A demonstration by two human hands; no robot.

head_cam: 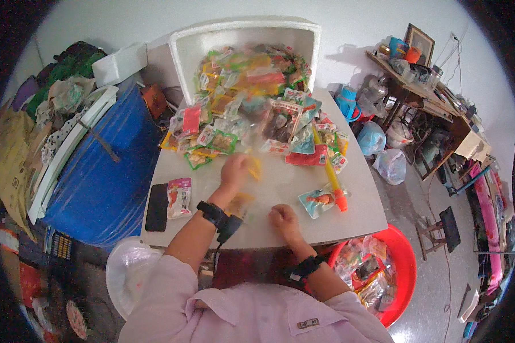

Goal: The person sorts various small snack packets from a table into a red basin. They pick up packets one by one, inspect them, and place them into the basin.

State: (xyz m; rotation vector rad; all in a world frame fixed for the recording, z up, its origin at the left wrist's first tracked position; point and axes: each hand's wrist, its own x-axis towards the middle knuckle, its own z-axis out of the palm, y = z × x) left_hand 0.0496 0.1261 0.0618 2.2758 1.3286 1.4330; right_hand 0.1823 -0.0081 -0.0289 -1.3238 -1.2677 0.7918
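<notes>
Blurred by motion, my left hand (237, 168) is over the middle of the pale table (262, 231), beside a small yellow packet (254, 168); whether it grips the packet is unclear. Another blurred brownish-yellow packet (240, 203) lies near that wrist. My right hand (283, 218) rests curled near the front edge; its inner side is hidden. Beyond both hands, many sealed food packets (223, 141) spill from a tipped white foam box (180, 64). On the right, a yellow tube with an orange end (335, 184) lies across a blue-and-clear packet (315, 202).
At the table's left lie a black phone (156, 208) and a pink-topped packet (179, 198). Below the right front corner stands a red tub (405, 266) of packets; a whitish basin (122, 270) stands below the left. A blue container (107, 171) flanks the table, and a cluttered desk (433, 103) is at right.
</notes>
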